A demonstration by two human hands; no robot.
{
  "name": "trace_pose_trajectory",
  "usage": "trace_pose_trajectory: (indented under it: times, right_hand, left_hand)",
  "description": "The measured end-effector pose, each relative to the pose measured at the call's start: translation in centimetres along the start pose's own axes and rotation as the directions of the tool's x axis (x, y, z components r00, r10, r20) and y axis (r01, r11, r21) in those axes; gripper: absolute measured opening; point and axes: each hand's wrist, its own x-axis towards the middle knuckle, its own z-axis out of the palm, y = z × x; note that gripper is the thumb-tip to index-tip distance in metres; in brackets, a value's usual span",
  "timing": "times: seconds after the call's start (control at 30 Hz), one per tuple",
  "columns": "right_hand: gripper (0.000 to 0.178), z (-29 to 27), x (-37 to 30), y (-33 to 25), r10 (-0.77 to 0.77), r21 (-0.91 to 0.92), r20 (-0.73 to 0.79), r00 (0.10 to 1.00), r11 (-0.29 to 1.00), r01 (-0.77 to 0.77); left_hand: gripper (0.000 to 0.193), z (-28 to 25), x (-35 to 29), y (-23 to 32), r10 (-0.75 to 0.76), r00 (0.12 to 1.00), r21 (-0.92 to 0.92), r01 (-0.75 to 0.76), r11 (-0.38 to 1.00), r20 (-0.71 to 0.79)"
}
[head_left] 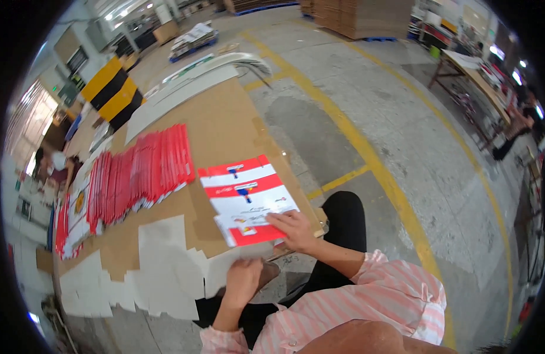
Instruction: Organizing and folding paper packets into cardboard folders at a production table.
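A flat, red and white printed carton [251, 200] lies near the right edge of the cardboard-covered table [225, 127]. My right hand [293, 229] rests on its lower right corner, fingers stretched over the top and thumb hidden. Closer to my body, my left hand [244, 280] is closed, its fingers curled inward at the table's near edge; whether anything is inside them is hidden. Left of the carton, a long row of folded red cartons [139, 171] leans tightly together.
White cardboard pieces [166, 253] cover the table's near side. Beyond its far end are pale sheets [184, 88] and a yellow-black striped board [113, 91]. Yellow lines [343, 127] mark the concrete floor on the right. People work at far left and far right.
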Motion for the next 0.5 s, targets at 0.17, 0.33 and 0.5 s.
trace_pose_trajectory:
  times: [0.17, 0.33, 0.5]
  right_hand:
    - [0.053, -0.3, -0.3, 0.0, -0.040, 0.095, 0.054, 0.998, 0.995, 0.035]
    - [0.061, 1.0, -0.5, -1.0, -0.114, -0.167, 0.305, 0.945, 0.971, 0.171]
    - [0.066, 1.0, 0.0, -0.8, -0.042, -0.168, 0.383, 0.923, 0.979, 0.114]
  left_hand:
    - [0.030, -0.3, 3.8, -1.7, -0.010, 0.857, 0.291, 0.187, 0.938, -0.516]
    - [0.049, 3.4, -1.1, -8.8, -0.198, 0.770, 0.403, 0.513, 0.758, -0.606]
    - [0.047, 3.9, -8.1, -11.1, -0.482, 0.672, 0.135, 0.649, 0.748, -0.562]
